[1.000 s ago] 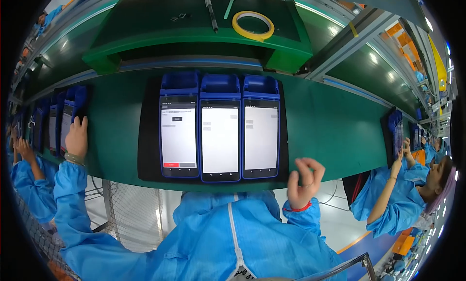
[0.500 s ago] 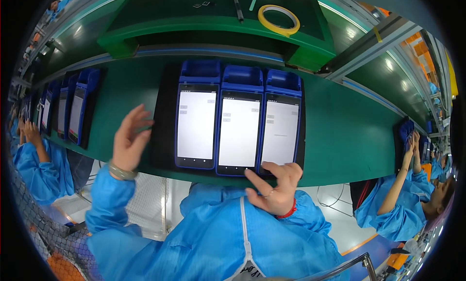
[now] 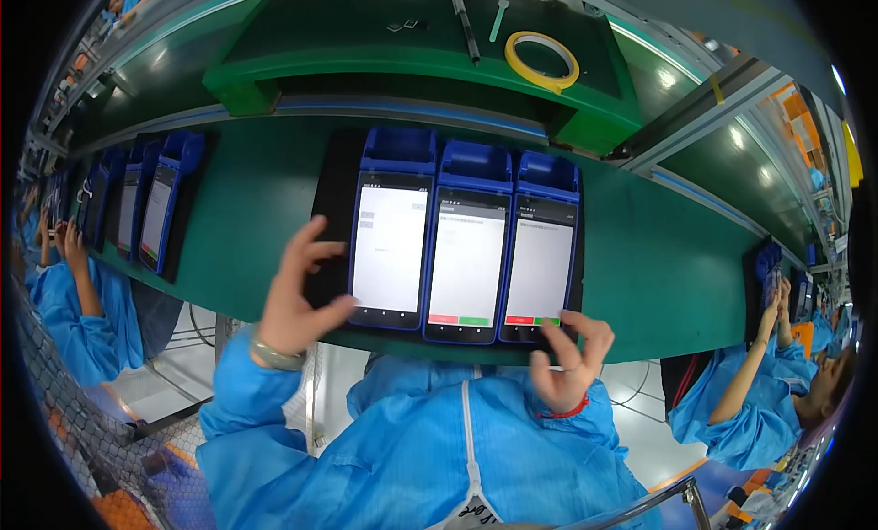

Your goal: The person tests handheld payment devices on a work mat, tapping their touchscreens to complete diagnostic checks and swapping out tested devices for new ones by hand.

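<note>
Three blue handheld payment terminals with lit screens lie side by side: a left terminal (image 3: 391, 246), a middle terminal (image 3: 468, 265) and a right terminal (image 3: 541, 265). Beside the lower left edge of the left one is my left hand (image 3: 300, 292), fingers spread and holding nothing; its thumb tip is close to the casing. My right hand (image 3: 574, 365) is open at the bottom of the right terminal, a fingertip at the green button on its screen. Red and green buttons show on the middle and right screens; the left screen is mostly white.
Under the terminals is a black mat (image 3: 335, 178) on the green bench (image 3: 631, 256). A raised green shelf (image 3: 338, 64) behind holds a yellow tape roll (image 3: 542, 62), a marker pen (image 3: 465, 32) and a small light-green tool (image 3: 498, 21). More terminals (image 3: 160, 205) stand left; co-workers sit on both sides.
My right hand has moved from the middle terminal's lower edge to the right one. My left hand has come closer to the left terminal. Red and green buttons have appeared on two screens.
</note>
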`<state>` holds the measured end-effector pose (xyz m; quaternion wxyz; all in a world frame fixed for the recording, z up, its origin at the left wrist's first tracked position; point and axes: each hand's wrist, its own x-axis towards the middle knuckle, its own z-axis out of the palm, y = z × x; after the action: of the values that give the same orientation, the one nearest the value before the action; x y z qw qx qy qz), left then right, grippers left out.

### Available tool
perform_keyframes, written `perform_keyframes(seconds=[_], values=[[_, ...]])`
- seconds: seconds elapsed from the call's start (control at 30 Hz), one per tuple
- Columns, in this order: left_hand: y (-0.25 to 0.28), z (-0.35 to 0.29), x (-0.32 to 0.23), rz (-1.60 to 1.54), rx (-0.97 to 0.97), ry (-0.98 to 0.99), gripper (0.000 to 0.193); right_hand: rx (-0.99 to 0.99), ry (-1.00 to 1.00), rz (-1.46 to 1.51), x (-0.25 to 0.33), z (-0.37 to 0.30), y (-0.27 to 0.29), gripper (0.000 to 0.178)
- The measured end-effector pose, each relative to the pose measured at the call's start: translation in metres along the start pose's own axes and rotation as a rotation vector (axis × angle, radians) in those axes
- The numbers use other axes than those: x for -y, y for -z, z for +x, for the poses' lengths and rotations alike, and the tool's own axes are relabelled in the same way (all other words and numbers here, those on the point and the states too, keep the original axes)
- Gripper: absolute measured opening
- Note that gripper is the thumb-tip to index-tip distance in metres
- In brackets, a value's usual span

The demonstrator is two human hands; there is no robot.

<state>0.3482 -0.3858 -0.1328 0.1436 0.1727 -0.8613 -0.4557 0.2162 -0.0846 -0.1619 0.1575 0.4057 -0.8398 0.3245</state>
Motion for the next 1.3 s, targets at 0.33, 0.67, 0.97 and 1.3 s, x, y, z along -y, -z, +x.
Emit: perform_keyframes(seconds=[0.33, 0.67, 0.97, 1.3], values=[[0.075, 0.036, 0.061, -0.143, 0.041, 0.234, 0.032, -0.004, -0.427, 0.102, -0.049, -0.010, 0.013, 0.031], [0.048, 0.035, 0.061, -0.484, 0.131, 0.349, 0.057, 0.074, -0.483, 0.089, -0.011, 0.016, 0.005, 0.051], [0.055, 0.089, 0.112, -0.907, 0.868, 0.190, 0.077, -0.512, -0.214, -0.182, 0.175, 0.037, -0.109, 0.038], [0.030, 0.110, 0.129, -1.174, 0.981, 0.167, 0.074, -0.425, -0.391, 0.053, 0.318, 0.064, -0.281, 0.037]])
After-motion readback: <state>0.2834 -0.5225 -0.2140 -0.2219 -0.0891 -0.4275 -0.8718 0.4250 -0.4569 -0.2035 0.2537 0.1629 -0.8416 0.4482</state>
